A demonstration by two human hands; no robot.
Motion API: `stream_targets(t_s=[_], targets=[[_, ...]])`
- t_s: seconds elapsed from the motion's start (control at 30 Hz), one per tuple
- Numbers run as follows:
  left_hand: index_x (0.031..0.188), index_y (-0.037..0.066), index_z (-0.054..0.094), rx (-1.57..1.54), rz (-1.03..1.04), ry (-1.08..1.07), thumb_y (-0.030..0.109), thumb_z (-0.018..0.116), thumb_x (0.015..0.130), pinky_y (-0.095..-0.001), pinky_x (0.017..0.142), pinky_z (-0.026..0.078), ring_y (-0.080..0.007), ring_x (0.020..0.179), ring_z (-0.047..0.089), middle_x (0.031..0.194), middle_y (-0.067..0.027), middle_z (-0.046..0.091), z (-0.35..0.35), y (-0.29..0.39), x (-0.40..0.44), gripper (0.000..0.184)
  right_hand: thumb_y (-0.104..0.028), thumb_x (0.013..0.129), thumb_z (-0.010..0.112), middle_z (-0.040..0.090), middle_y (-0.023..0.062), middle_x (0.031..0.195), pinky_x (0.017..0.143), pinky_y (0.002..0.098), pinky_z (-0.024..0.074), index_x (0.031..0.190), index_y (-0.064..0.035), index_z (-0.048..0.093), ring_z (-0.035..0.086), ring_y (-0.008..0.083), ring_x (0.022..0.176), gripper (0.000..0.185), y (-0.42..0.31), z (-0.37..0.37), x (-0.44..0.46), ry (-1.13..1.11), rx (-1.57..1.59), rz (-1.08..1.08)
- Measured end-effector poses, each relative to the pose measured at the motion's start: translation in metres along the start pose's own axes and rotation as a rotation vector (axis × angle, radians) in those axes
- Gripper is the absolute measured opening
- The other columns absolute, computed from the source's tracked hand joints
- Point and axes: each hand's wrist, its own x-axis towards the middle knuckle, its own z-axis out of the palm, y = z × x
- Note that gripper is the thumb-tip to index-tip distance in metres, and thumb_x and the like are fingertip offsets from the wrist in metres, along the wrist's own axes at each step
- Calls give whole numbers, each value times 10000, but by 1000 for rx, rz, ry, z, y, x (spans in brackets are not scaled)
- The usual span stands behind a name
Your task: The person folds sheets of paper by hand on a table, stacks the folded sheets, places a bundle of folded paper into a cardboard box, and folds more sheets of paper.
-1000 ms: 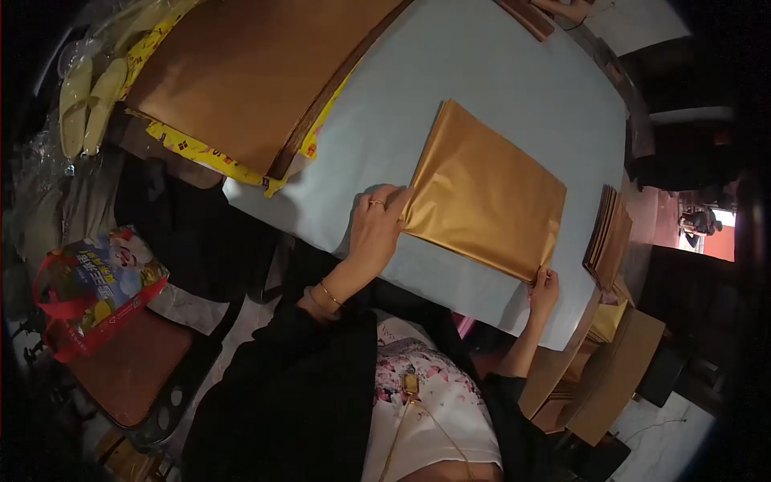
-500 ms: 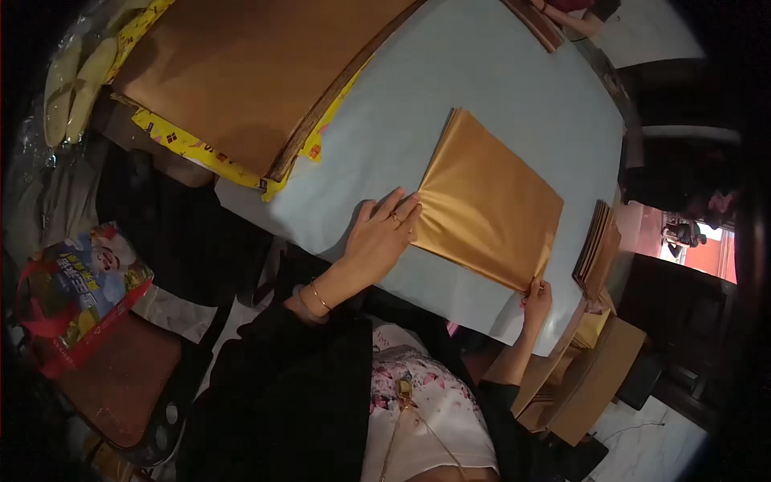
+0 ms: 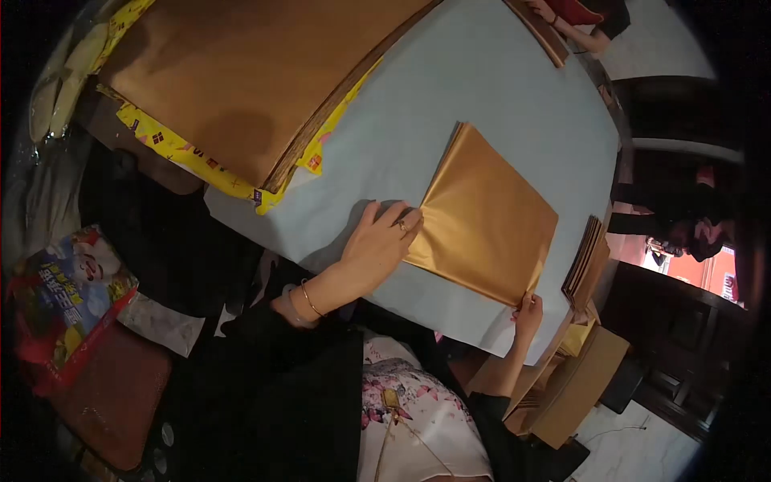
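A stack of folded gold paper sheets [image 3: 490,221] lies on the pale blue table covering, its top sheet shiny and creased near the left edge. My left hand [image 3: 381,243], wearing a ring and a bracelet, rests at that left edge. Its fingers are spread, with the foremost ones touching the paper; the thumb is hidden. At the near right corner, my right hand [image 3: 528,315] pinches the gold paper between thumb and fingers.
A large pile of brown-gold sheets [image 3: 257,80] on yellow printed wrapping [image 3: 189,157] occupies the far left. Several folded sheets [image 3: 586,261] stand at the right edge, above a cardboard box [image 3: 578,386]. Another person's hand [image 3: 544,11] touches brown sheets at the far edge. A printed bag [image 3: 76,297] is at left.
The view has shifted slightly, moving most things a little down in it. Both hands keep their places on the gold paper. The other person's arm shows more at the far edge.
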Motion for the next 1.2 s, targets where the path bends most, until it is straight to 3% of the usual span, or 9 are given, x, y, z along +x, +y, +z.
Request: stream_targets(t_s=[0.3, 0.4, 0.47, 0.57, 0.77, 0.97, 1.03, 1.07, 1.2], targets=[[1183, 72, 566, 48, 44, -54, 277, 684, 715, -470, 996, 300, -193, 1256, 351, 1334, -8, 411, -1, -7, 6, 524, -292, 967, 479, 514, 35, 671, 423, 217, 371, 993, -11, 515, 461, 65, 487, 284, -12, 3, -11, 25, 69, -29], [1185, 84, 549, -12, 81, -59, 288, 692, 709, -473, 1017, 279, -198, 1313, 300, 1382, -15, 381, -1, -13, 7, 537, -288, 973, 463, 573, 88, 738, 482, 270, 423, 1038, -8, 518, 530, 133, 551, 293, -8, 5, -13, 60, -20, -71], [1200, 97, 517, -111, 61, -91, 288, 707, 698, -482, 1034, 258, -199, 1346, 262, 1408, -17, 359, 1, -17, 10, 570, -290, 979, 438, 611, 145, 856, 606, 335, 468, 1115, -13, 515, 582, 230, 680, 318, -2, 10, -12, 206, -316, -119], [1223, 101, 492, -119, 71, -96, 314, 726, 682, -494, 1039, 252, -203, 1338, 271, 1396, -24, 369, -6, -18, 13, 626, -296, 978, 423, 614, 183, 1005, 744, 380, 464, 1190, -29, 501, 596, 308, 860, 350, -13, 15, -17, 254, -428, -233], [1270, 76, 468, -21, 77, -110, 362, 760, 629, -502, 1051, 258, -220, 1299, 308, 1354, -32, 391, -3, -16, 23, 760, -289, 985, 395, 586, 172, 1157, 830, 375, 457, 1253, -58, 494, 573, 310, 1033, 367, -27, 24, -25, 277, -478, -170], [1253, 47, 469, 122, 135, -196, 393, 795, 565, -498, 1066, 236, -246, 1315, 286, 1382, -63, 359, -5, -18, 38, 837, -286, 991, 372, 514, 117, 1281, 855, 368, 466, 1312, -90, 446, 541, 293, 1090, 383, -35, 28, -27, 273, -676, -200], [1242, 42, 473, -39, 191, -179, 419, 810, 525, -502, 1073, 211, -253, 1352, 241, 1429, -90, 314, -9, -29, 43, 877, -279, 990, 375, 518, 111, 1272, 846, 367, 471, 1317, -103, 441, 545, 291, 1082, 377, -21, 26, -20, 285, -627, -236], [1255, 41, 452, -50, 164, -310, 436, 816, 507, -512, 1077, 179, -257, 1376, 201, 1459, -100, 278, -13, -31, 47, 921, -272, 989, 379, 522, 105, 1263, 837, 365, 477, 1322, -117, 436, 549, 290, 1074, 372, -12, 25, -18, 294, -583, -277], [1335, 38, 366, -98, 186, -287, 495, 786, 536, -519, 1084, 139, -255, 1372, 211, 1449, -91, 289, -16, -39, 49, 1011, -250, 982, 398, 553, 99, 1185, 795, 358, 489, 1321, -139, 442, 564, 285, 1023, 359, -29, 26, -25, 297, -594, -273]])
